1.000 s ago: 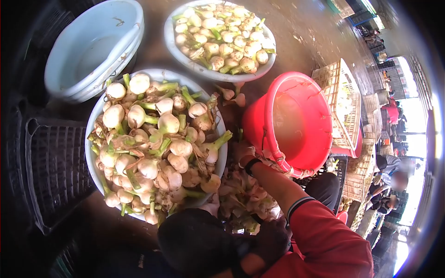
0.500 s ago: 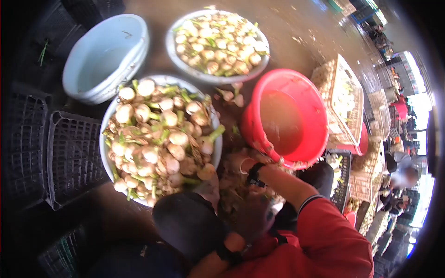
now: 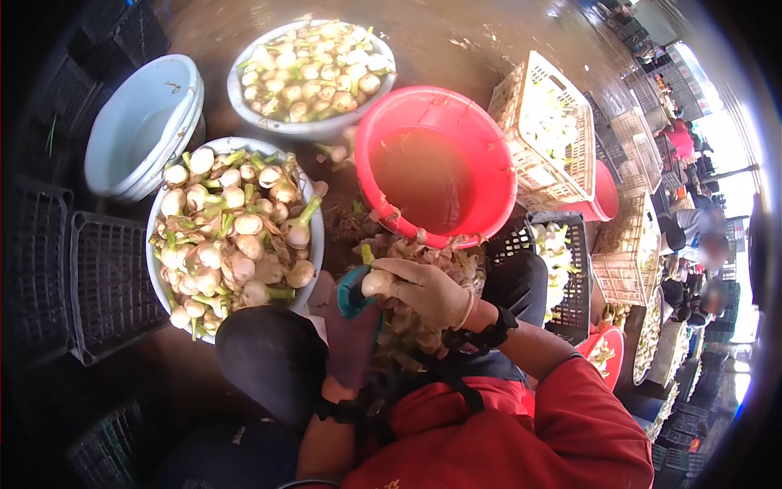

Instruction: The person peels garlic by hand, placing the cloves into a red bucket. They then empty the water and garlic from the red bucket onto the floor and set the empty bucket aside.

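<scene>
A round pale bulb (image 3: 378, 284) with a short green stem is pinched between my two hands above a heap of peelings (image 3: 444, 267). My right hand (image 3: 428, 293), in a light glove, grips it from the right with closed fingers. My left hand (image 3: 354, 322), in a purple and teal glove, curls its fingers around the bulb's left side. Whether the left hand also has a tool is hidden. Left of my hands, a pale tub (image 3: 316, 218) is heaped with soiled, stemmed bulbs. Beyond the peelings sits a red tub (image 3: 507, 175) of murky water.
A second tub of bulbs (image 3: 281, 128) stands at the back, beside stacked blue basins (image 3: 98, 155). Black crates (image 3: 110, 281) line the left. On the right are a cream crate (image 3: 562, 181), a black crate (image 3: 572, 324) with trimmed bulbs, and people (image 3: 680, 140) farther away.
Both hands have come up from the peelings and now meet at a bulb. The tubs and crates have shifted left in view, and the hands look sharper.
</scene>
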Demonstrator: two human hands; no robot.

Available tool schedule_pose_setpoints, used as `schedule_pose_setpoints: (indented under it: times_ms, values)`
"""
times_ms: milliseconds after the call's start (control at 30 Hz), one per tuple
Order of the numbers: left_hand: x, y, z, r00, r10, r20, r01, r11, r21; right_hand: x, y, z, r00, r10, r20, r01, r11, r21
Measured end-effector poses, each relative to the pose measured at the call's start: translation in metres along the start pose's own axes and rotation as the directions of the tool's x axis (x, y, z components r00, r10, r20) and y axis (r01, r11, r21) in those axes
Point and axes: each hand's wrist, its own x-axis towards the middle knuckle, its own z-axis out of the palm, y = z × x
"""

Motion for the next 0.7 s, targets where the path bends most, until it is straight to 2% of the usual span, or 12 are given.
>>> schedule_pose_setpoints:
  times_ms: [67,133,200,333,400,433,533,567,600,633,700]
  values:
    - [-0.002,-0.003,0.010,0.999,0.035,-0.033,-0.034,0.999,0.022,-0.007,-0.003,-0.005,0.998,0.027,-0.060,-0.028,0.999,-0.022]
    - [-0.003,-0.004,0.017,0.995,0.070,-0.064,-0.067,0.997,0.047,-0.011,-0.008,-0.006,0.984,0.011,-0.180,-0.076,0.931,-0.358]
    - [-0.004,-0.003,0.020,0.985,0.144,-0.096,-0.124,0.975,0.187,-0.018,-0.006,-0.001,0.975,0.019,-0.220,-0.114,0.897,-0.428]
    - [-0.004,-0.014,0.017,0.988,0.141,-0.058,-0.124,0.965,0.229,-0.026,-0.002,0.013,0.950,0.027,-0.311,-0.204,0.808,-0.553]
    - [-0.004,-0.018,0.018,0.970,0.242,-0.037,-0.215,0.912,0.348,-0.025,-0.004,0.016,0.941,0.041,-0.335,-0.231,0.803,-0.550]
    - [-0.004,-0.019,0.018,0.970,0.242,-0.035,-0.215,0.912,0.349,-0.025,-0.004,0.016,0.933,0.055,-0.356,-0.255,0.798,-0.547]
    - [-0.003,-0.017,0.017,0.980,0.197,-0.038,-0.181,0.950,0.255,-0.025,-0.002,0.015,0.920,0.115,-0.374,-0.288,0.846,-0.449]
    - [-0.003,-0.014,0.015,0.991,0.130,-0.026,-0.124,0.976,0.179,-0.026,0.001,0.013,0.921,0.116,-0.373,-0.288,0.846,-0.449]
    - [-0.004,-0.011,0.013,0.998,0.065,-0.009,-0.064,0.992,0.104,-0.027,0.006,0.008,0.933,0.127,-0.336,-0.241,0.916,-0.322]
    - [-0.004,-0.011,0.011,0.998,0.066,-0.009,-0.065,0.992,0.105,-0.028,0.012,0.003,0.946,0.131,-0.298,-0.192,0.963,-0.187]
    - [-0.006,-0.011,0.009,0.998,-0.050,0.024,0.052,0.993,-0.107,-0.030,0.029,-0.007,0.942,0.151,-0.301,-0.205,0.966,-0.156]
